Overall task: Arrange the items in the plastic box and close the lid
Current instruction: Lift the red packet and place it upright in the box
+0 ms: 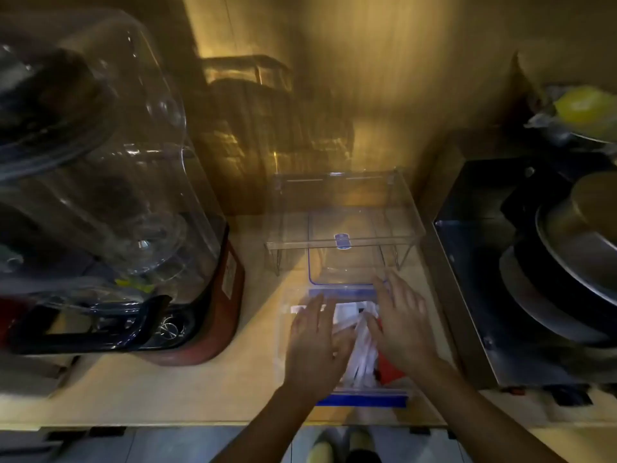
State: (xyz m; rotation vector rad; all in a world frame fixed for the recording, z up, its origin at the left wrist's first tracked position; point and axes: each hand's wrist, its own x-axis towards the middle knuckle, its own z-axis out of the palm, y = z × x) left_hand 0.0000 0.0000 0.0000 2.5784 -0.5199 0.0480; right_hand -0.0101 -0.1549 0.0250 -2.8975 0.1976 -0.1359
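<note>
Both hands, the left hand [314, 342] and right hand [400, 325], press flat and unclenched on the white packets [354, 342] inside the plastic box [362, 400] at the surface's near edge, so arranging seems underway; next, fetching the lid [347, 262] lying just behind.

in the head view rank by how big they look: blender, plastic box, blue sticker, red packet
1. blender, though it sits nearest the camera
2. plastic box
3. red packet, partly hidden
4. blue sticker
</note>
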